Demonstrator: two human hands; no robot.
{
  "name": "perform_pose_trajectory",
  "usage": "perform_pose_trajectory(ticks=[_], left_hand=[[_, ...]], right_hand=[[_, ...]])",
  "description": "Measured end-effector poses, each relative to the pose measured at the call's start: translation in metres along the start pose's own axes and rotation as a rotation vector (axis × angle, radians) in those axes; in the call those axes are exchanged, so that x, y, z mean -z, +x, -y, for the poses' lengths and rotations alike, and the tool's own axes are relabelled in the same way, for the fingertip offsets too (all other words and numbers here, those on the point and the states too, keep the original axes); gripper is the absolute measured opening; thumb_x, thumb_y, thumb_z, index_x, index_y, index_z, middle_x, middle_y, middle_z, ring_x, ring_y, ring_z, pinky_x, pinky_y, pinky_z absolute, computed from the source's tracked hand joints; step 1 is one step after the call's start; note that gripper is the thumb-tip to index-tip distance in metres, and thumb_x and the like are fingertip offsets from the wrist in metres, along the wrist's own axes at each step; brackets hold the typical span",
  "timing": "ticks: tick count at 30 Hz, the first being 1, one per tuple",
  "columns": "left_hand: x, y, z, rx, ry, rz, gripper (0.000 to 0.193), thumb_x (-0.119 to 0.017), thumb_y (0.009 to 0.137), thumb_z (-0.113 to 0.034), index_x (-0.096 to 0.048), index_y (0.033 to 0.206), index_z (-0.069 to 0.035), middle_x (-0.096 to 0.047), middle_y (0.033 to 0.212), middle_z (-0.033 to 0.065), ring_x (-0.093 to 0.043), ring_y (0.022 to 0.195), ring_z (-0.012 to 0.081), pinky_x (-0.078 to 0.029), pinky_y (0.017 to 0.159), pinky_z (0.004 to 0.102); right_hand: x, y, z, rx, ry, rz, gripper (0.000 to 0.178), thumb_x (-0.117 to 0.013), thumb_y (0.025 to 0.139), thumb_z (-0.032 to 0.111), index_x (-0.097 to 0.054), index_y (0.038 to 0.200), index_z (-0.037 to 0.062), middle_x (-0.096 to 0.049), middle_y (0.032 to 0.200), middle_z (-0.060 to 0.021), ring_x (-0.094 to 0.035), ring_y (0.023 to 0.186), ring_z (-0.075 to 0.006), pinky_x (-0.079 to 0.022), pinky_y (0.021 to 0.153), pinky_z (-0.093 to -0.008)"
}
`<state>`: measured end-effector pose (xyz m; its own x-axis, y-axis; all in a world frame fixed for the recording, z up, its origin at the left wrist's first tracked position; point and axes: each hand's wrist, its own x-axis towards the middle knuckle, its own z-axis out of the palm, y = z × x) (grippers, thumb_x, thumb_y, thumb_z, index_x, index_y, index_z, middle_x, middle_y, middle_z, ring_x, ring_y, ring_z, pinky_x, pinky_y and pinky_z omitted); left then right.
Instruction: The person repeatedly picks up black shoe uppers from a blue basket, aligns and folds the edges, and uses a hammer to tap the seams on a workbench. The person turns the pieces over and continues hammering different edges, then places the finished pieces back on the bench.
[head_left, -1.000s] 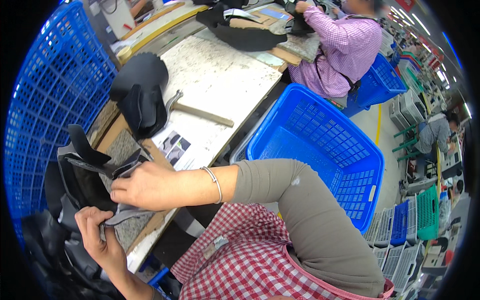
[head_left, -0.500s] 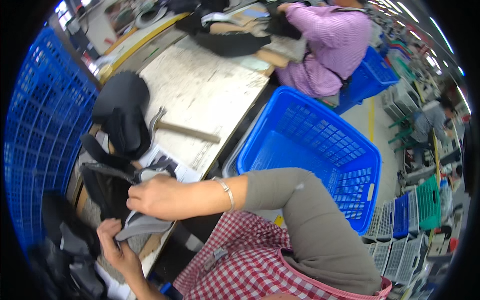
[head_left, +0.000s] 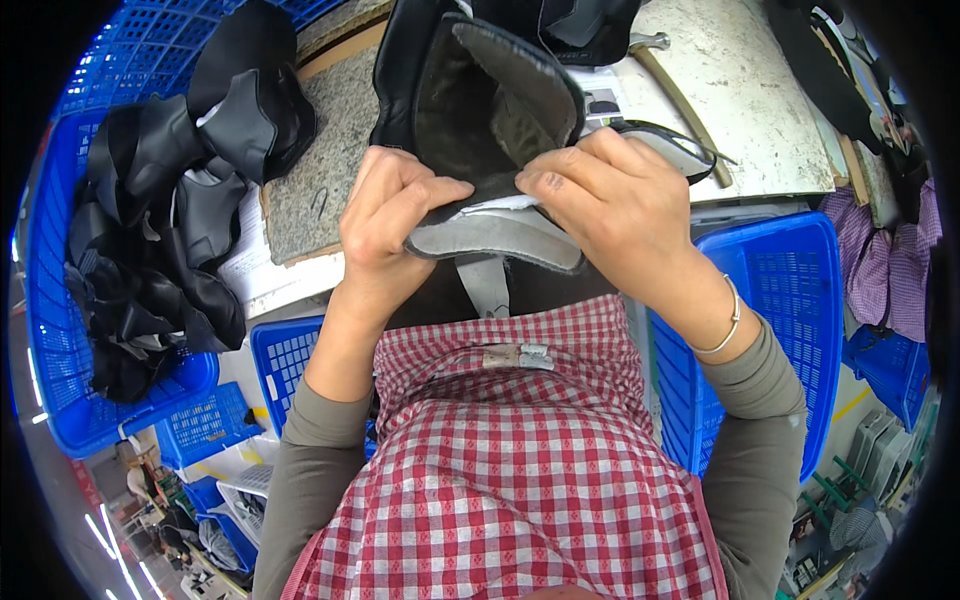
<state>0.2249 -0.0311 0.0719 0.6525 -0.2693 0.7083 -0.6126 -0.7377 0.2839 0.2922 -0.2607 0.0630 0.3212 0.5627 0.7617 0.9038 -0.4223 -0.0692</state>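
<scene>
Shoe upper (head_left: 440, 105), smooth black outside and lined in fuzzy grey, sits over the near edge of the desk (head_left: 760, 100). Left hand (head_left: 388, 215) and right hand (head_left: 628, 205) keep their fingers pinched together on its folded rim, beside a white strip and curved grey flap. A speckled slab (head_left: 315, 185) lies leftward; rightward, a slim-handled hammer (head_left: 684, 105).

No lettering, label, number or sign can be read in this view.
</scene>
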Motion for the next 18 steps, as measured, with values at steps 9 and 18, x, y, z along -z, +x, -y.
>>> perform_pose_trajectory(ticks=[9,18], left_hand=[[0.013,-0.023,-0.003,-0.122,0.143,-0.05,0.028,-0.084,0.061,-0.01,-0.077,0.087,-0.005,-0.054,0.076,0.0041,-0.059,0.072,0.0225,-0.047,0.06,0.0336],[0.012,-0.036,-0.002,-0.09,0.147,-0.04,0.028,-0.083,0.059,-0.013,-0.077,0.086,-0.005,-0.054,0.07,0.0023,-0.057,0.066,0.0194,-0.045,0.054,0.0312]], right_hand=[[0.01,0.004,0.011,0.072,-0.022,0.083,0.014,-0.075,0.077,0.016,-0.077,0.09,0.0133,-0.077,0.091,0.0054,-0.065,0.074,-0.0124,-0.048,0.06,-0.0273],[0.015,0.011,0.026,0.082,0.014,0.242,0.018,-0.073,0.077,0.013,-0.076,0.094,0.0101,-0.076,0.093,0.0019,-0.065,0.081,-0.0152,-0.05,0.067,-0.0297]])
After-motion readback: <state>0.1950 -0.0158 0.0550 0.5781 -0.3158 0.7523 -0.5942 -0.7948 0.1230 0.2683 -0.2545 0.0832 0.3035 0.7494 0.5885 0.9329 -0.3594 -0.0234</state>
